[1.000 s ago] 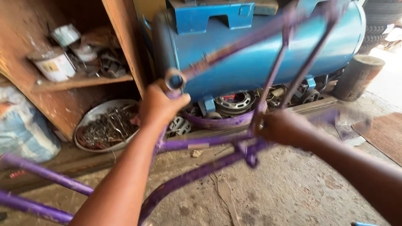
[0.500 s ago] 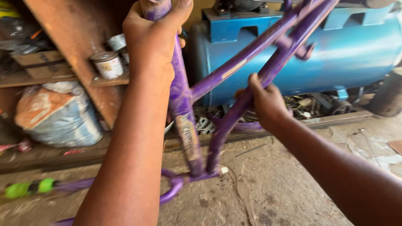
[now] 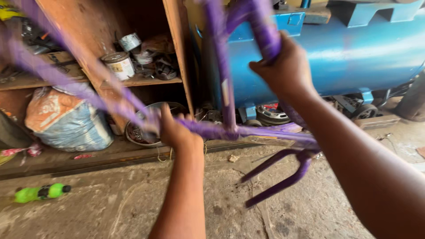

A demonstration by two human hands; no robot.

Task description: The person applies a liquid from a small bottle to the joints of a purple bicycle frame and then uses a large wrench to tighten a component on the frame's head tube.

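- Both your hands hold the purple frame (image 3: 230,128) off the floor.
- Left hand (image 3: 175,130): fingers wrapped round a tube.
- Right hand (image 3: 283,66): fingers clenched on another tube.
- Frame is bare, not set down.

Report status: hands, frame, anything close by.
Left hand and right hand each shut on purple bicycle frame, held off the floor. Blue tank and wooden shelf close behind.

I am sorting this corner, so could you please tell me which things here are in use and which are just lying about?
In hand: purple bicycle frame, gripped by left hand and right hand.

Lying about: blue tank, paint tin on wooden shelf, sack, green bottle, metal bowl.
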